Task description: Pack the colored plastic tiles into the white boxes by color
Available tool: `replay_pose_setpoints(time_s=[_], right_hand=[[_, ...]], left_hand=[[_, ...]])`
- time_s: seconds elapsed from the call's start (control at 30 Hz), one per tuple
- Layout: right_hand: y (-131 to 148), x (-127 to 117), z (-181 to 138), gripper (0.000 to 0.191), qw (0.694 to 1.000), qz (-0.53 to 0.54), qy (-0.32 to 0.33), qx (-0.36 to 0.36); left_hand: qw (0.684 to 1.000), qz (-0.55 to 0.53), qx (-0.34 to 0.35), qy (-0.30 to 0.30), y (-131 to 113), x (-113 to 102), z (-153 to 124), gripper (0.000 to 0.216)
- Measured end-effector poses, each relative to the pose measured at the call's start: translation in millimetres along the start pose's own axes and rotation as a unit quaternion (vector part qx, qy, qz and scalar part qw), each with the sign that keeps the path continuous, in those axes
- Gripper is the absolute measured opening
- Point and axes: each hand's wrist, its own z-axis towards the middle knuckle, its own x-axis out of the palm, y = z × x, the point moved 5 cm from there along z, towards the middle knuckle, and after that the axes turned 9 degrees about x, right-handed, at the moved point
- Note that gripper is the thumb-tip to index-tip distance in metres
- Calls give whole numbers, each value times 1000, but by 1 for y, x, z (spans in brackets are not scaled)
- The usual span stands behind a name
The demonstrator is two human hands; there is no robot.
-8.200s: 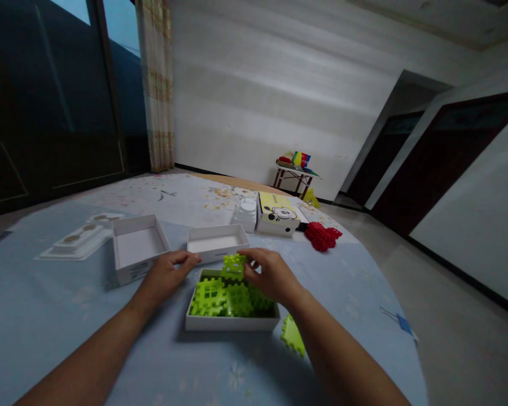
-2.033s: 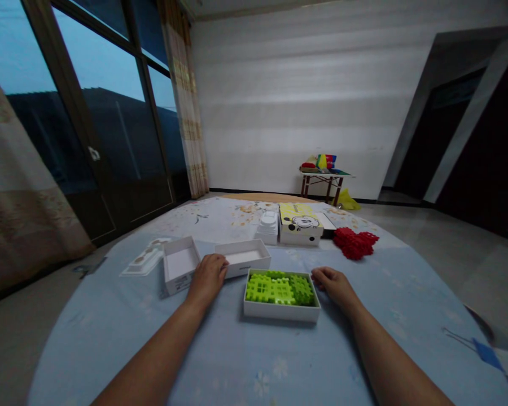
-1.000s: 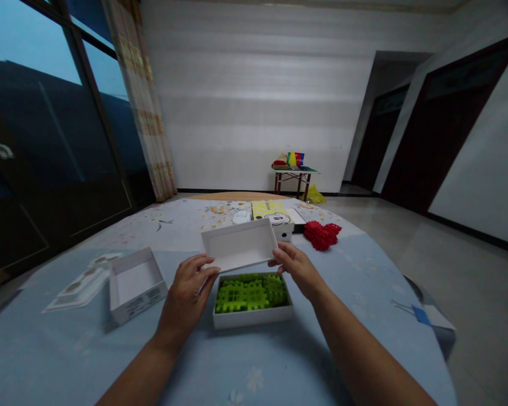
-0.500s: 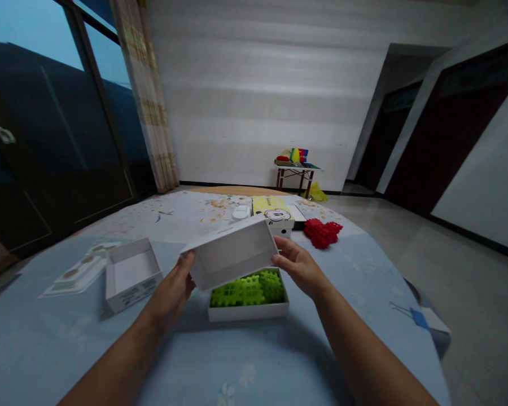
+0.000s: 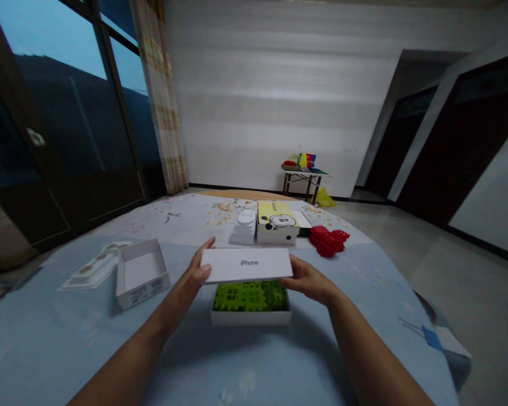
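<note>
A white box lid marked "iPhone" is held level between my two hands. My left hand grips its left end, with the thumb on the lettered side. At the right end, my right hand is closed on the lid's edge. Just below and behind the lid sits a shallow white box on the table. Bright green interlocking plastic blocks fill that box, and the lid hides their far part.
An open white box and white paper-like inserts lie at left. Behind stand a yellow-and-white cartoon box, stacked white pieces and red blocks. A blue flowered cloth covers the round table.
The lid was tilted with its hollow inside facing me. It has turned level, so its lettered side now faces me, above the green-filled box. Both hands still hold it.
</note>
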Motion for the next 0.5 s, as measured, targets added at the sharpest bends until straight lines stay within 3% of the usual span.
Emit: replay_pose_setpoints(time_s=[0.17, 0.5], right_hand=[[-8, -10, -8, 57, 996, 83, -22, 33], [-12, -3, -6, 76, 996, 65, -54, 42]], left_hand=[[990, 110, 77, 45, -2, 7, -5, 74], [996, -11, 47, 75, 11, 7, -6, 86]])
